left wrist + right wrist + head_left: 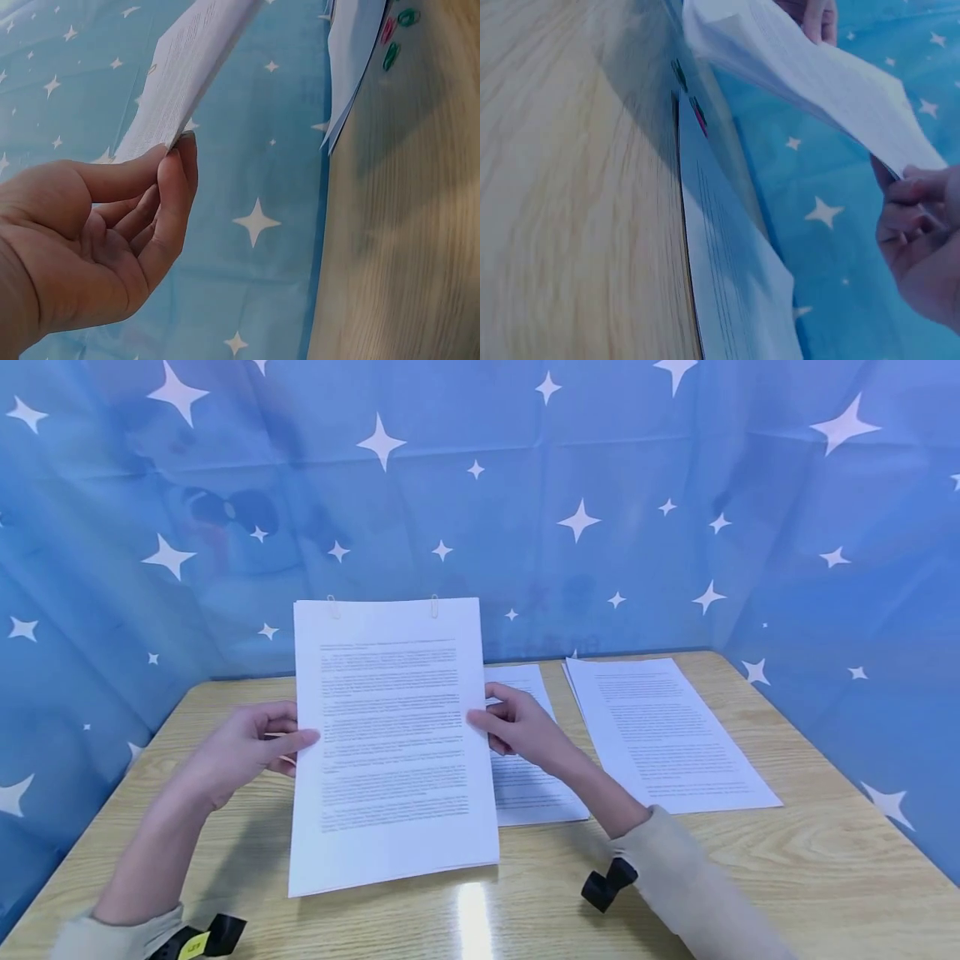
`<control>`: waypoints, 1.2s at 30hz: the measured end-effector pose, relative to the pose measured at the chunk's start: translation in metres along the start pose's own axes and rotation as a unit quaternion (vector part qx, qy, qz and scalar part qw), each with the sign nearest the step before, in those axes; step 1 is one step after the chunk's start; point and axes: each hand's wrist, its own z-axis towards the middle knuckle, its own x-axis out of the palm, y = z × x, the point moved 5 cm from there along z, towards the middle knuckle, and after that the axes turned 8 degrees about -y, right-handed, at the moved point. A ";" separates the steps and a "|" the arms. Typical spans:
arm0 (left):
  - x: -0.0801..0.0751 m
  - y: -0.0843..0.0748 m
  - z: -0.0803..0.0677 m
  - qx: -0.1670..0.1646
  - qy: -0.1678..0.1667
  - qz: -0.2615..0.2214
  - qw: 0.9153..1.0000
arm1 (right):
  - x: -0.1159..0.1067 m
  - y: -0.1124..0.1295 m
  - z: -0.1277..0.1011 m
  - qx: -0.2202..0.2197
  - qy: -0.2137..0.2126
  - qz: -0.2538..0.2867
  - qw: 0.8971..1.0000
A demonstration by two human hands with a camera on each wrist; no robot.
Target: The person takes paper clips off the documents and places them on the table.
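A stack of printed sheets (390, 735) is held upright above the table, text side facing me, with several layered edges visible in the right wrist view. Two pale paper clips, one at the left (333, 607) and one at the right (434, 606), sit on its top edge. My left hand (251, 747) pinches the left edge, thumb in front and fingers behind. On the opposite edge my right hand (525, 731) pinches the paper the same way. In the left wrist view the stack (187, 75) slants up from the thumb and fingertips.
Behind the held stack, a printed sheet (536, 793) lies on the wooden table (750, 877). Further right lies another small pile of printed pages (675, 735). Loose green (391, 56) and pink (387, 30) paper clips are on the table. A blue starred curtain (480, 527) hangs behind.
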 end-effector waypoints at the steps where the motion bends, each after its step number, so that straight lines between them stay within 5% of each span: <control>1: 0.003 -0.002 0.000 0.000 -0.002 -0.002 1.000 | -0.003 0.000 -0.002 0.001 -0.001 -0.001 1.000; 13: 0.045 -0.019 0.003 0.002 -0.004 -0.049 0.999 | -0.044 0.009 -0.026 -0.020 -0.007 -0.012 1.000; 28: 0.090 -0.030 0.015 0.018 0.014 -0.049 0.999 | -0.086 0.002 -0.045 -0.008 -0.001 -0.052 0.999; 36: 0.101 -0.034 0.020 0.028 0.015 -0.016 0.999 | -0.102 -0.002 -0.049 -0.003 -0.009 -0.092 0.996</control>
